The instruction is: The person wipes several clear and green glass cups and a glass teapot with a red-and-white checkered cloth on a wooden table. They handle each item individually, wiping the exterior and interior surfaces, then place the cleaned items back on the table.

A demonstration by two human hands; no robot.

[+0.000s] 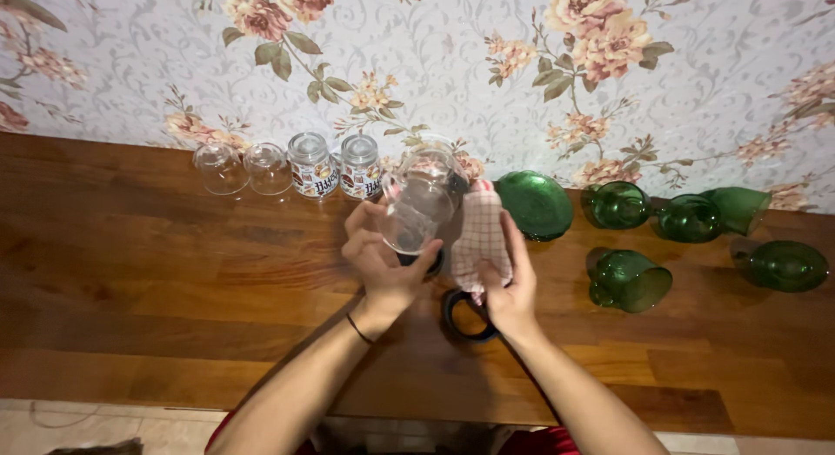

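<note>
Jar: clear glass jar (424, 201) sits in your left hand (383, 264), tilted, long axis running up and right toward the wall, mouth facing you.
Left hand: wrapped around the jar's near end.
Right hand: your right hand (504, 285) clutches a checked cloth (481, 237), touching the jar's right side.
Below: dark ring (465, 320) on the bench (130, 272), between your wrists.
Left: clear glasses (222, 168), two printed jars (335, 166).
Right: green glassware (622, 277), apart, nothing blocking.
</note>
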